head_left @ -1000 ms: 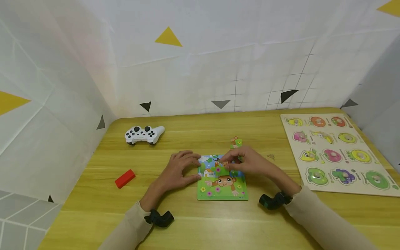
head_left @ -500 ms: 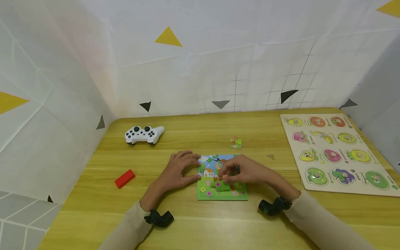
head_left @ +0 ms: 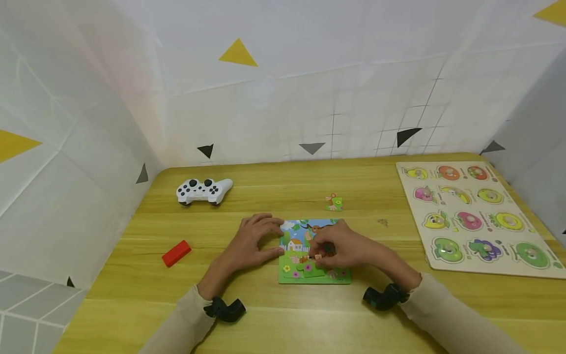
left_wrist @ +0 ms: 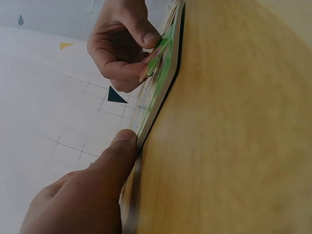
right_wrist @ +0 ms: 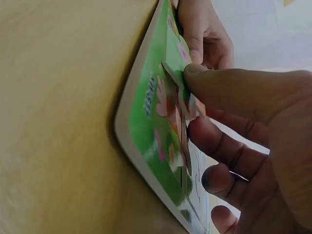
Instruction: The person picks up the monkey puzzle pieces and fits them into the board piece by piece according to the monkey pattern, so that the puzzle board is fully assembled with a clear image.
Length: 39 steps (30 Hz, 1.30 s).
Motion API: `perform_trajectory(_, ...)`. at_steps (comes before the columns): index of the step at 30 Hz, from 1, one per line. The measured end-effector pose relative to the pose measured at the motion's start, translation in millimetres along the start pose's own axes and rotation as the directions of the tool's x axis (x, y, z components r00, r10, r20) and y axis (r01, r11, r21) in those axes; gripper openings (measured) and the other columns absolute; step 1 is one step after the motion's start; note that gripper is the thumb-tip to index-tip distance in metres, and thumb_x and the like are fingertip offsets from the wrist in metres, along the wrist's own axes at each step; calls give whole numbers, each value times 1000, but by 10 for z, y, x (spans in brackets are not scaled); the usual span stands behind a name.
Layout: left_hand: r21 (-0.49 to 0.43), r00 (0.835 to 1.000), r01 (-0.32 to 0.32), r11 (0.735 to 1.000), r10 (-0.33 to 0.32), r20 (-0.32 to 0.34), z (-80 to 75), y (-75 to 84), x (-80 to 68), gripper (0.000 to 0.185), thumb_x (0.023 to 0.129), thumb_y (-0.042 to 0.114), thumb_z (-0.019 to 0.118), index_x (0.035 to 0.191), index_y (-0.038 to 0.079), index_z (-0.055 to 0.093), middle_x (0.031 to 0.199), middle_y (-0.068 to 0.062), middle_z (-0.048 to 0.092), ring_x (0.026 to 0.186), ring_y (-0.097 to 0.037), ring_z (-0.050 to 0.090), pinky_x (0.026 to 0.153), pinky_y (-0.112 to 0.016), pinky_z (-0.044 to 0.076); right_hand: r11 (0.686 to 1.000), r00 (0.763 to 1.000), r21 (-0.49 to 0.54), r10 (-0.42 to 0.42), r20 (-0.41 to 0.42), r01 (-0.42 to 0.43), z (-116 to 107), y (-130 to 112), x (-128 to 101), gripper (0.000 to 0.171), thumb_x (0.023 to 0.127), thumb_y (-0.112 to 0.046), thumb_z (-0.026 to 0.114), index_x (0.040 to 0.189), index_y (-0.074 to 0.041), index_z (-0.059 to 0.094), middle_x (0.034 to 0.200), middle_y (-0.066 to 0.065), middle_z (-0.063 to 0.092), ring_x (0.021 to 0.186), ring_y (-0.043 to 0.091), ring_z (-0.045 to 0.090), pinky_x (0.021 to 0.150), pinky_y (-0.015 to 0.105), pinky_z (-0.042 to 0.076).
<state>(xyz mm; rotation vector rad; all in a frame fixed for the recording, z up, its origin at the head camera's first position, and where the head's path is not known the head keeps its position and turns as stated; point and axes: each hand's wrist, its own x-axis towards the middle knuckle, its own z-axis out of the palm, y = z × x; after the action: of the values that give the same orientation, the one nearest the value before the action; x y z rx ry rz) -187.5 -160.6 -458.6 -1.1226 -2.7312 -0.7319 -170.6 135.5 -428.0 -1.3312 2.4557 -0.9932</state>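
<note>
Yellow-green wood grain covers the worktop [head_left: 274, 314] seen from the head camera. At its middle lies a small monkey jigsaw puzzle [head_left: 305, 273] in a green tray. The left hand [head_left: 254, 242] rests flat beside the tray's left edge, fingers relaxed, thumb touching the edge. The right hand [head_left: 342, 250] sits over the tray's centre, its fingertips pinching a puzzle piece [head_left: 315, 257] down against the picture. A loose puzzle piece [head_left: 334, 202] lies just behind the tray. Farther off are a white game controller [head_left: 204, 190] at the back left, a red block [head_left: 176, 253] at the left, and a fruit peg puzzle board [head_left: 475, 216] at the right.

From the left wrist, the left thumb [left_wrist: 117, 151] presses the tray's rim [left_wrist: 155, 105]; beyond, the right hand [left_wrist: 122, 44] holds the piece [left_wrist: 157, 56] tilted.

From the right wrist, the right thumb [right_wrist: 229, 87] and fingers [right_wrist: 219, 144] grip the piece [right_wrist: 174, 78], one edge lifted off the tray [right_wrist: 146, 105].
</note>
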Motion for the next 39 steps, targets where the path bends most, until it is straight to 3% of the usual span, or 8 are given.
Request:
perform_trajectory(2,-1,1000,3,1000,-3,3,-3,0,1,37,87,57,61,114,32,62,141,8,52,138,-22,38,103,-48,29,999,1000,-43,10,-5,-10,3,-18,2,11,81,-25,78,89,-27,71,78,-14,61,68,3,53,80,38,30)
perform_trajectory(5,-2,1000,5,1000,-5,4,-3,1,-2,36,87,56,62,114,32,62,141,8,52,138,-22,39,103,-48,29,997,1000,-75,19,-9,-20,-4,-51,8,14,79,-27,80,90,-28,71,79,-13,62,70,4,53,79,43,21)
perform_trajectory(13,0,1000,5,1000,-5,8,-5,1,-1,36,87,57,62,114,32,62,141,8,52,138,-21,38,103,-49,29,996,1000,-90,-19,-10,18,3,-104,38,18,80,-27,79,97,-29,73,76,-12,60,70,9,50,73,37,21)
perform_trajectory(18,2,1000,4,1000,-4,9,-2,-8,-4,36,88,57,61,114,33,62,141,8,52,138,-21,38,102,-49,29,995,999,-96,-39,9,40,24,-118,40,21,79,-27,80,98,-29,75,68,-15,57,65,6,49,78,43,23)
perform_trajectory(24,2,1000,1,1000,-1,7,-3,-7,-1,36,88,57,61,114,33,62,141,8,52,138,-21,38,102,-49,29,991,999,-132,-17,31,21,41,-123,46,23,77,-29,81,99,-32,75,67,-22,54,65,2,48,78,42,22)
perform_trajectory(31,9,1000,-3,1000,3,5,-2,-12,9,36,88,58,61,114,33,62,141,9,52,138,-22,38,102,-48,29,991,999,-133,30,40,-25,20,-150,45,24,77,-31,81,100,-32,76,65,-22,53,66,3,47,79,43,21)
perform_trajectory(39,4,1000,-8,1000,8,0,8,-15,-7,35,88,56,62,114,33,62,141,9,52,138,-22,39,102,-48,29,988,999,-155,20,44,-13,37,-145,36,23,78,-33,80,101,-33,75,70,-23,55,69,4,49,76,37,20)
